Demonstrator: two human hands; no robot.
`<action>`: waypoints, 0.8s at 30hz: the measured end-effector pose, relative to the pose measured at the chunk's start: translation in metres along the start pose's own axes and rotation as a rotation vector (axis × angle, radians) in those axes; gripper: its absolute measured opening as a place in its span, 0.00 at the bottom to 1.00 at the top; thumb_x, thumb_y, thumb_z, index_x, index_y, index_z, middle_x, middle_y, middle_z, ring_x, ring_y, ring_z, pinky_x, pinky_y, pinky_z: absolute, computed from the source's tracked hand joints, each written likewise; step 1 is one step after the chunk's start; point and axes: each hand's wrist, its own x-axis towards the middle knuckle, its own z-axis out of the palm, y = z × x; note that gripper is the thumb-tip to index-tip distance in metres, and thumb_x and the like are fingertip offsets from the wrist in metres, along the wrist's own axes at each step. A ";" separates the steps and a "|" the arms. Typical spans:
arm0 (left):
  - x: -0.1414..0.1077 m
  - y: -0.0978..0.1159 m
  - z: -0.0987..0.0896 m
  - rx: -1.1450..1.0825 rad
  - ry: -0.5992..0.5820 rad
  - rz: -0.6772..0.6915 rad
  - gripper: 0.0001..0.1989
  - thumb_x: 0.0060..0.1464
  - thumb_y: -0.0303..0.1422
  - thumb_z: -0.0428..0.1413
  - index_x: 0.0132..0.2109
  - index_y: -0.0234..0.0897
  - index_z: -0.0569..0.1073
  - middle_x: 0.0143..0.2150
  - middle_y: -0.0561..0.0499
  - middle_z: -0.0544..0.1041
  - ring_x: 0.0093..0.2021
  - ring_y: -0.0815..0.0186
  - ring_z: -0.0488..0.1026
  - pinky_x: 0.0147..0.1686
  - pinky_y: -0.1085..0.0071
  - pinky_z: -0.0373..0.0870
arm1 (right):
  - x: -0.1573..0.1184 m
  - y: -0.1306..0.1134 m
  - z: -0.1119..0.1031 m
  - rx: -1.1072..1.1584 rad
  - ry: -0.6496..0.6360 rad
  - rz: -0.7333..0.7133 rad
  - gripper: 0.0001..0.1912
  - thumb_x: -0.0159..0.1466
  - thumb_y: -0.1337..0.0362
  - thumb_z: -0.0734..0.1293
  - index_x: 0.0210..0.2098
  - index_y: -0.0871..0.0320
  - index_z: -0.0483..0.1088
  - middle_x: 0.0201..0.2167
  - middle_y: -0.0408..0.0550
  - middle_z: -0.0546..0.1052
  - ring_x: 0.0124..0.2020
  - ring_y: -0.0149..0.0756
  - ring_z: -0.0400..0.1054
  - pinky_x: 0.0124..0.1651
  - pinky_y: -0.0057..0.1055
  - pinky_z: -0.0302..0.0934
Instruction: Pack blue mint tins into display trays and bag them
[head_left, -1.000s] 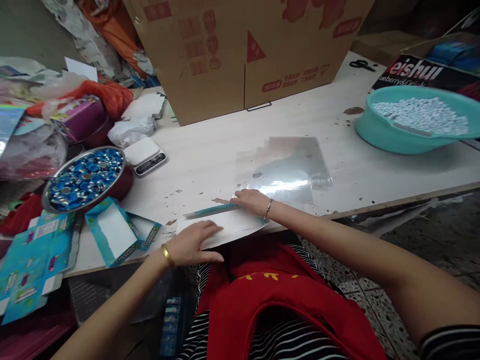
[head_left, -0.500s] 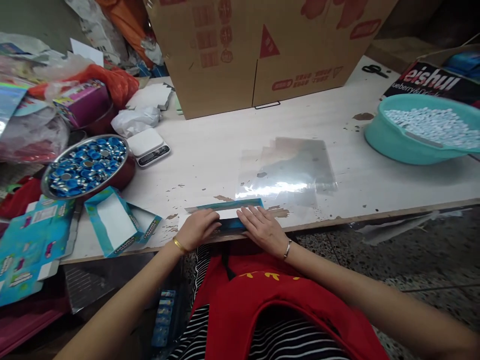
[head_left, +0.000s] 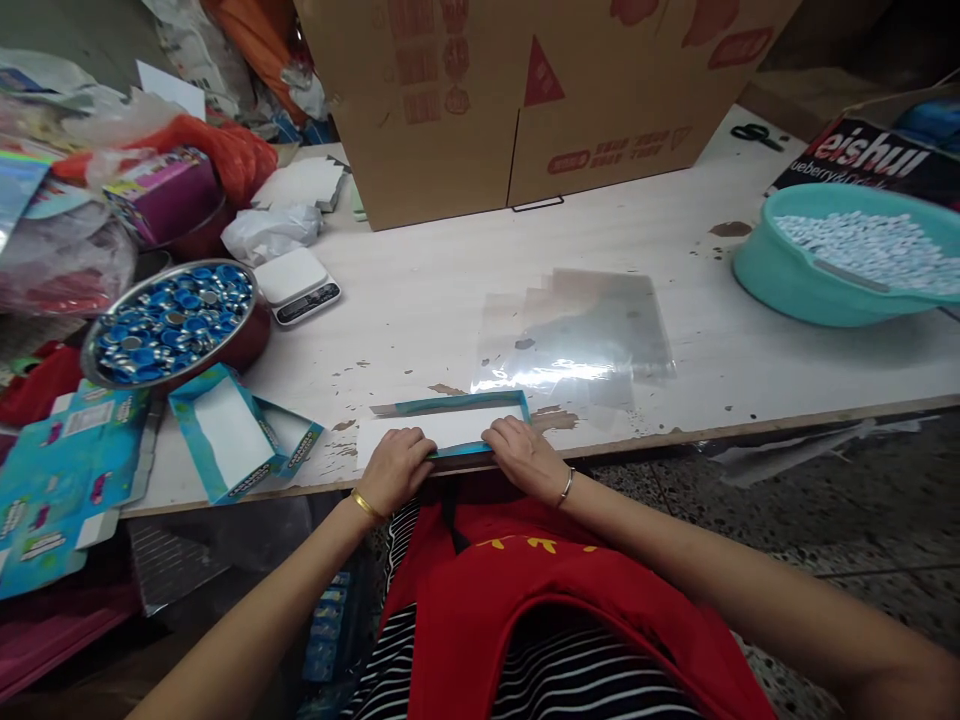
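Note:
A partly folded cardboard box (head_left: 459, 424), white inside and blue-green outside, lies at the table's front edge. Its far wall and right end stand up, while the left end lies flat. My left hand (head_left: 397, 465) has its fingers curled over the near wall, left of the middle. Toward the right end, my right hand (head_left: 526, 456) grips the same wall, thumb hidden. Left of my hands sit two folded box trays (head_left: 234, 440), one leaning against the other. Flat printed box blanks (head_left: 71, 480) lie further left.
Clear plastic sheets (head_left: 577, 330) lie beyond the box. On the left are a bowl of blue-and-silver pieces (head_left: 176, 320) and a digital scale (head_left: 298, 286). A turquoise basin (head_left: 817, 280) of white pieces stands right. A large carton (head_left: 540, 110) is at the back, scissors (head_left: 756, 136) beside it.
My fingers have drawn back from the inside of the box to its near wall, so more of the white floor shows. My right hand's fingers are more curled. The view has shifted slightly.

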 end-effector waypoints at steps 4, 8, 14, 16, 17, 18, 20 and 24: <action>0.011 -0.002 -0.010 -0.080 -0.107 -0.051 0.07 0.58 0.33 0.50 0.40 0.37 0.71 0.38 0.48 0.71 0.41 0.60 0.67 0.43 0.61 0.57 | 0.006 -0.001 -0.011 0.047 -0.105 0.060 0.07 0.62 0.74 0.59 0.36 0.62 0.67 0.36 0.55 0.71 0.40 0.42 0.61 0.40 0.34 0.54; 0.024 -0.006 -0.020 -0.145 -0.198 -0.091 0.08 0.55 0.38 0.54 0.36 0.39 0.74 0.40 0.49 0.73 0.44 0.58 0.66 0.43 0.61 0.56 | 0.009 0.003 -0.017 0.150 -0.138 0.047 0.13 0.62 0.73 0.59 0.46 0.62 0.63 0.37 0.53 0.73 0.40 0.41 0.63 0.41 0.34 0.55; 0.029 -0.010 -0.025 -0.405 -0.233 -0.167 0.12 0.51 0.32 0.56 0.44 0.38 0.70 0.36 0.51 0.76 0.37 0.64 0.71 0.38 0.68 0.62 | 0.015 0.011 -0.017 0.295 -0.196 0.062 0.13 0.62 0.70 0.62 0.46 0.60 0.61 0.37 0.53 0.74 0.40 0.39 0.65 0.39 0.31 0.55; 0.031 -0.012 -0.025 -0.470 -0.223 -0.180 0.19 0.49 0.31 0.57 0.50 0.39 0.65 0.35 0.52 0.77 0.36 0.65 0.72 0.38 0.69 0.64 | 0.016 0.012 -0.017 0.325 -0.203 0.063 0.10 0.62 0.69 0.63 0.43 0.59 0.62 0.36 0.51 0.73 0.39 0.39 0.66 0.38 0.30 0.54; 0.032 -0.013 -0.026 -0.481 -0.237 -0.174 0.21 0.49 0.32 0.57 0.51 0.39 0.64 0.35 0.52 0.77 0.36 0.66 0.72 0.39 0.69 0.64 | 0.016 0.012 -0.017 0.333 -0.197 0.069 0.08 0.62 0.69 0.64 0.41 0.59 0.63 0.36 0.50 0.73 0.39 0.38 0.66 0.38 0.30 0.54; 0.034 -0.015 -0.026 -0.486 -0.259 -0.168 0.21 0.49 0.32 0.57 0.51 0.38 0.65 0.36 0.52 0.77 0.36 0.66 0.71 0.39 0.69 0.64 | 0.016 0.012 -0.018 0.337 -0.185 0.082 0.07 0.62 0.68 0.64 0.40 0.58 0.63 0.36 0.50 0.72 0.38 0.38 0.66 0.37 0.29 0.54; 0.039 -0.018 -0.026 -0.510 -0.322 -0.159 0.20 0.48 0.33 0.57 0.49 0.37 0.67 0.35 0.52 0.76 0.35 0.66 0.71 0.39 0.70 0.64 | 0.016 0.012 -0.020 0.337 -0.152 0.116 0.07 0.61 0.68 0.65 0.39 0.58 0.63 0.39 0.50 0.71 0.36 0.36 0.65 0.36 0.28 0.53; 0.049 -0.027 -0.027 -0.652 -0.468 -0.147 0.14 0.48 0.33 0.56 0.44 0.37 0.71 0.34 0.52 0.76 0.33 0.67 0.70 0.34 0.72 0.64 | 0.016 0.013 -0.023 0.339 -0.158 0.128 0.07 0.61 0.67 0.66 0.38 0.59 0.64 0.37 0.50 0.72 0.35 0.36 0.65 0.35 0.28 0.53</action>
